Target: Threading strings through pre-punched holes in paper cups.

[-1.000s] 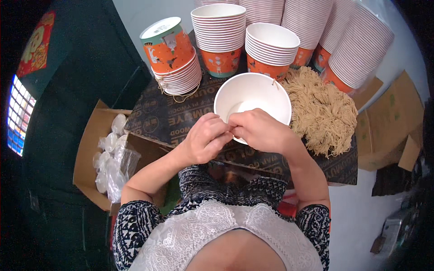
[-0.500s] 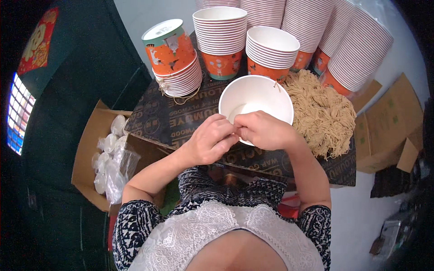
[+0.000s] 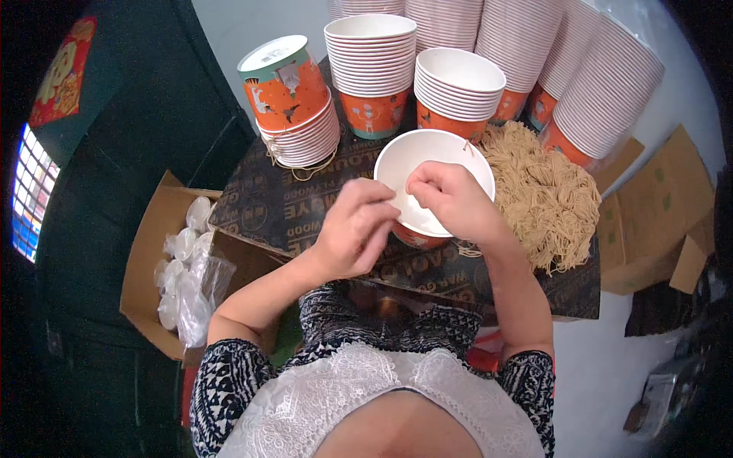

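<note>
Two hands work over one white-lined orange paper bowl point(image 3: 427, 172) in the head view, the only view supplied. We see the bowl standing open side up on the dark printed board tabletop point(image 3: 305, 206), slightly right of frame centre.

Left hand point(image 3: 353, 229): positioned at 7 o'clock of the bowl. Its fingers are curled and pressed together, with the fingertips at the near rim. We cannot tell whether they pinch anything.

Right hand point(image 3: 454, 200): positioned over the bowl's 5 o'clock edge, partly covering the opening. Its fingers are bent and bunched, tips pointing into the bowl toward the left hand. What they pinch, if anything, is hidden.

The two hands sit just beside each other at the bowl's near rim.

Surroundings, taken from the bowl:
- At 3 o'clock, a heap of pale dry noodles point(image 3: 542, 191) lies on the tabletop, touching the bowl's side.
- At 12 o'clock, a short stack of orange paper bowls point(image 3: 458, 91) stands upright.
- At 11 o'clock, a taller stack of the same bowls point(image 3: 372, 69).
- At 10 o'clock, a tilted stack of bowls with a lidded one on top point(image 3: 294, 99).
- At 8 o'clock, below the tabletop, an open brown cardboard box point(image 3: 149, 252) holds clear plastic bags of white lids point(image 3: 187, 267).
</note>
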The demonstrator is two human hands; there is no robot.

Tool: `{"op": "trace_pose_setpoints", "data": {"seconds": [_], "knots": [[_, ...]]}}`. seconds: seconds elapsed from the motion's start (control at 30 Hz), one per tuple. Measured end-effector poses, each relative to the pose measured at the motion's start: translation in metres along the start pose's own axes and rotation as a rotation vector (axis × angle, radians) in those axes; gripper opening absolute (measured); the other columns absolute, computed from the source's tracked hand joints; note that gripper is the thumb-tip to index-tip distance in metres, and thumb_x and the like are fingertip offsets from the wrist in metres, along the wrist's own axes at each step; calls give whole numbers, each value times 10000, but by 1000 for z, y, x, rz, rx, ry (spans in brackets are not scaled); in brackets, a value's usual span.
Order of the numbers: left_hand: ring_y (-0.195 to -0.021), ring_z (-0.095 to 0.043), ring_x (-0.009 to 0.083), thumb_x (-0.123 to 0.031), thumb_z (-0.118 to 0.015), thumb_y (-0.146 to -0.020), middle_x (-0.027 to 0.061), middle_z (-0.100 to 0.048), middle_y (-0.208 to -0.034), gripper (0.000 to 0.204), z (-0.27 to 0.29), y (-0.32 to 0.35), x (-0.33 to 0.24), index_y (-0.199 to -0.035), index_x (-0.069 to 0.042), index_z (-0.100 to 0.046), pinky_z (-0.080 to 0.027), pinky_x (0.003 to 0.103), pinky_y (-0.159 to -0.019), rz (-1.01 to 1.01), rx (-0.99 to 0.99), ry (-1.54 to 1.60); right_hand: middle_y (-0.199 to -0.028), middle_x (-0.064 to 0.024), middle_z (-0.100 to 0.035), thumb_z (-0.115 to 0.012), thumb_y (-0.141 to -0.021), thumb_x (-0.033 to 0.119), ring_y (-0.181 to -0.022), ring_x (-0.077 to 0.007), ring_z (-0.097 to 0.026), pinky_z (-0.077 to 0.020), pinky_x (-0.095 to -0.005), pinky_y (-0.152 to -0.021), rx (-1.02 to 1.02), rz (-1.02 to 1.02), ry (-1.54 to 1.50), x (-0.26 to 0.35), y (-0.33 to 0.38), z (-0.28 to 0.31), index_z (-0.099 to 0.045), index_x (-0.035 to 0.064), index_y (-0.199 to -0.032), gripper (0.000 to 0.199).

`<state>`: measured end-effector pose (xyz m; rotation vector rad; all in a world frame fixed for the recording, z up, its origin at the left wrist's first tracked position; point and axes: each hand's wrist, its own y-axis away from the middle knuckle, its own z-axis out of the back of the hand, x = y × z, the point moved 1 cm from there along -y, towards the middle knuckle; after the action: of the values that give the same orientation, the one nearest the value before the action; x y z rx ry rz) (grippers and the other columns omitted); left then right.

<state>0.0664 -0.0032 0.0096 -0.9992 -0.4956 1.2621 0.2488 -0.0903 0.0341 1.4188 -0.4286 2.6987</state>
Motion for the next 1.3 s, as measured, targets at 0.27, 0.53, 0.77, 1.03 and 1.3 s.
{"op": "trace_pose_setpoints", "data": {"seconds": [0.27,0.53,0.77,1.03,1.3], "knots": [[-817,-687,273,-180,-400,-1049,237,-665,-1047,330,27,-24,-17,-1180,79,-555,-578,347,-664,1140,-266,1292,-808,-127,-668,-622,-901,87,-714,-222,-641,-501,-333,-655,-198,112,-230,19,0,-6,-646,-29,-935,124],[-928,-686,347,-190,-374,-1048,264,-652,-1032,398,9,-28,-3,-1128,162,-542,-579,458,-858,1202,-276,1590,-801,-136,-610,-656,-839,55,-792,-323,-580,-467,-417,-699,-211,542,172,27,-7,-7,-619,6,-838,61],[-1063,-648,393,-251,-377,-1045,311,-620,-1148,452,26,-33,14,-1178,156,-523,-524,474,-985,1174,-370,1536,-844,-143,-644,-636,-853,32,-830,-307,-610,-480,-389,-726,-284,536,143,22,0,5,-660,-7,-895,62],[-1156,-559,381,-446,-413,-1026,305,-511,-1267,592,3,-25,152,-1194,117,-483,-420,514,-1032,1484,-410,927,-783,-48,-600,-544,-927,-2,-745,-116,-574,-455,-258,-669,-455,191,-131,13,42,23,-682,-52,-1006,167],[-1209,-546,263,-390,-412,-1034,188,-603,-1301,519,-19,-38,153,-1216,58,-601,-277,407,-1124,1179,-330,834,-797,-39,-610,-531,-941,5,-727,-105,-564,-447,-243,-660,-492,139,-110,-4,64,24,-681,-59,-1025,184]]}}
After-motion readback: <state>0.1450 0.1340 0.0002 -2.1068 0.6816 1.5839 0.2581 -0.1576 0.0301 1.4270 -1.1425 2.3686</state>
